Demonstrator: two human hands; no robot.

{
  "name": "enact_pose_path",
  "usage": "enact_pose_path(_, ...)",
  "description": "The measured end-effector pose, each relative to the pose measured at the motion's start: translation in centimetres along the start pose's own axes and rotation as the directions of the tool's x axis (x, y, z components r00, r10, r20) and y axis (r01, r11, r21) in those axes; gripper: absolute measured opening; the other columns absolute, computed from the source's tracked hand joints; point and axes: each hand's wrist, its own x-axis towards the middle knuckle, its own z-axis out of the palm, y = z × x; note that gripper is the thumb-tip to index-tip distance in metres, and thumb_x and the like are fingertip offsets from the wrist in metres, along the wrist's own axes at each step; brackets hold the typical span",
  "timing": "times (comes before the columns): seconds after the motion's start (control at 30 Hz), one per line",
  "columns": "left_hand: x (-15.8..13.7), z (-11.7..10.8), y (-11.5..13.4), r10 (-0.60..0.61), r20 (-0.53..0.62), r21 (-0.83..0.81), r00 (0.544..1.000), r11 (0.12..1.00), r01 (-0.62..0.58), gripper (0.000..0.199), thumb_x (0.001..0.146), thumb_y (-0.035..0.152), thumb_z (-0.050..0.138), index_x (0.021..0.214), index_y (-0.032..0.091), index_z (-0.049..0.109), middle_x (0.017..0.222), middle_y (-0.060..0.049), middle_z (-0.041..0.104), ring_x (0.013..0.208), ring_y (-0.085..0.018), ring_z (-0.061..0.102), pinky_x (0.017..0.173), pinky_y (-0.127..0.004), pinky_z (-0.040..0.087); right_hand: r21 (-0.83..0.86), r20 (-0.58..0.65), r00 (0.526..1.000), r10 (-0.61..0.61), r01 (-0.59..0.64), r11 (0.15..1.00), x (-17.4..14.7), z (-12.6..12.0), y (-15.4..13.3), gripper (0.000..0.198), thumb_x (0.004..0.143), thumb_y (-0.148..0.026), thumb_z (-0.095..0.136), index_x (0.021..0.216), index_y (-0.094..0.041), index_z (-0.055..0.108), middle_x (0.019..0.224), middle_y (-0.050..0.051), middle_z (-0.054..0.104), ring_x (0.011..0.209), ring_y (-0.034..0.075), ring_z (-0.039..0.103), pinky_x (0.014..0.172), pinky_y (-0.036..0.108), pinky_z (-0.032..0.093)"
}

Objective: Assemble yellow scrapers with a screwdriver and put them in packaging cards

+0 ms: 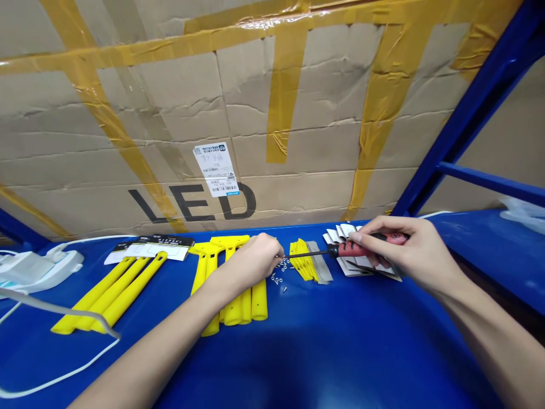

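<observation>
My right hand (411,250) grips the red and black handle of a screwdriver (351,249), whose shaft points left. At its tip the fingers of my left hand (260,258) are pinched together; whatever they hold is hidden. Small loose screws and nuts (279,278) lie scattered just below that tip. Under and beside my left hand are several yellow scraper handles (233,309), partly covered by my wrist. Right of the screws sit a stack of thin yellow plastic pieces (302,264) and grey metal blades (320,264). White folded cards (355,267) lie beneath my right hand.
More yellow handles (121,292) with black and white header cards (155,247) lie at the left. A white power strip (55,270) and its cables are at the far left. Behind the blue table (323,352) stands a large taped cardboard box (179,136); a blue metal frame (451,130) rises at the right.
</observation>
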Motion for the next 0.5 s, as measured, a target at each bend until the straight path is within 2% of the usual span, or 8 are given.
enact_pose_path(0.1, 0.4, -0.1, -0.1, 0.009, 0.025, 0.048, 1.0, 0.999, -0.01, 0.022, 0.09, 0.018, 0.056, 0.088, 0.017, 0.077, 0.077, -0.007, 0.07, 0.072, -0.021, 0.065, 0.064, -0.03, 0.044, -0.023, -0.024, 1.0, 0.007, -0.007, 1.0, 0.3, -0.8, 0.5, 0.041, 0.065, -0.058, 0.084, 0.066, -0.018, 0.073, 0.043, 0.001, 0.057, 0.035, 0.009, 0.043, 0.035, 0.022, 0.028)
enact_pose_path(0.2, 0.0, -0.4, -0.3, 0.012, 0.008, 0.088, 1.0, 0.996, -0.013, 0.02, 0.091, 0.021, 0.058, 0.099, 0.018, 0.077, 0.085, -0.008, 0.073, 0.079, -0.023, 0.068, 0.07, -0.033, 0.048, 0.001, -0.029, 0.999, 0.015, -0.015, 1.0, 0.5, -1.1, 1.1, 0.041, 0.065, -0.056, 0.085, 0.067, -0.018, 0.072, 0.05, 0.004, 0.064, 0.038, 0.011, 0.049, 0.037, 0.023, 0.033)
enact_pose_path(0.27, -0.7, -0.8, -0.3, 0.012, -0.017, 0.115, 1.0, 0.993, -0.01, 0.02, 0.092, 0.021, 0.058, 0.1, 0.018, 0.077, 0.091, -0.01, 0.075, 0.087, -0.025, 0.069, 0.076, -0.035, 0.05, 0.064, -0.028, 0.999, 0.026, -0.024, 0.998, 0.5, -1.1, 1.4, 0.038, 0.066, -0.052, 0.086, 0.067, -0.018, 0.071, 0.051, 0.003, 0.065, 0.04, 0.011, 0.051, 0.038, 0.023, 0.038)
enact_pose_path(0.33, -1.9, -1.4, -0.1, -0.002, -0.057, 0.139, 0.998, 0.99, 0.01, 0.021, 0.094, 0.02, 0.056, 0.098, 0.017, 0.077, 0.093, -0.011, 0.075, 0.09, -0.026, 0.069, 0.079, -0.038, 0.051, 0.168, -0.012, 0.994, 0.106, -0.102, 0.981, 0.6, -0.7, 1.5, 0.032, 0.069, -0.047, 0.087, 0.07, -0.018, 0.073, 0.054, 0.003, 0.066, 0.042, 0.012, 0.054, 0.041, 0.024, 0.046)
enact_pose_path(0.43, -4.2, -2.2, 0.0, -0.04, -0.135, 0.165, 0.99, 0.984, 0.062, 0.027, 0.098, 0.022, 0.05, 0.093, 0.015, 0.076, 0.092, -0.012, 0.074, 0.088, -0.027, 0.068, 0.081, -0.04, 0.052, 0.368, 0.072, 0.935, 0.346, -0.348, 0.863, 0.3, 1.0, 0.8, 0.023, 0.076, -0.039, 0.082, 0.085, -0.018, 0.078, 0.087, 0.01, 0.079, 0.065, 0.018, 0.072, 0.055, 0.025, 0.061)
enact_pose_path(0.5, -5.9, -2.4, -0.4, -0.044, -0.21, 0.175, 0.977, 0.981, 0.081, 0.03, 0.1, 0.024, 0.047, 0.094, 0.014, 0.075, 0.091, -0.011, 0.074, 0.088, -0.026, 0.067, 0.081, -0.04, 0.052, 0.497, 0.225, 0.879, 0.42, -0.474, 0.727, -0.1, 2.9, -0.2, 0.021, 0.082, -0.034, 0.077, 0.096, -0.018, 0.079, 0.113, 0.013, 0.078, 0.094, 0.023, 0.077, 0.075, 0.026, 0.066)
